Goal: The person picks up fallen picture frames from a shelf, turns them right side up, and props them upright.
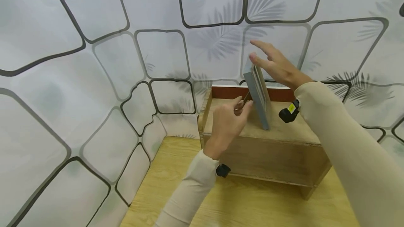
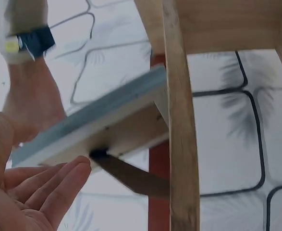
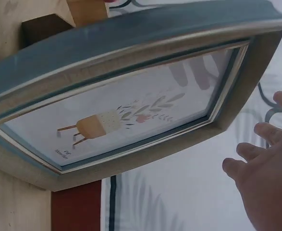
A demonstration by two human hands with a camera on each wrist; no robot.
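Leaf-printed wallpaper [image 1: 164, 55] backs one wooden shelf [image 1: 293, 122] in the head view; on it one blue-grey frame [image 1: 258, 97] stands tilted, left hand [image 1: 228, 122] at its eight o'clock, right hand [image 1: 281, 66] at one. Left wrist: left fingers [image 2: 66, 185], slack and holding nothing, near one flat strut [image 2: 133, 177]. Right wrist: the rectangular frame contains one plant print [image 3: 90, 126]; right fingers [image 3: 270, 134] spread wide, clear of it.

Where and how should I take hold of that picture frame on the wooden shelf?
Probably by the top edge of the picture frame, from above on the right in the head view, clasping across its thickness. It stands tilted, so that edge rises clear of the wooden shelf. The left looks worse: the brown support leg juts from the back there and could get in the way.
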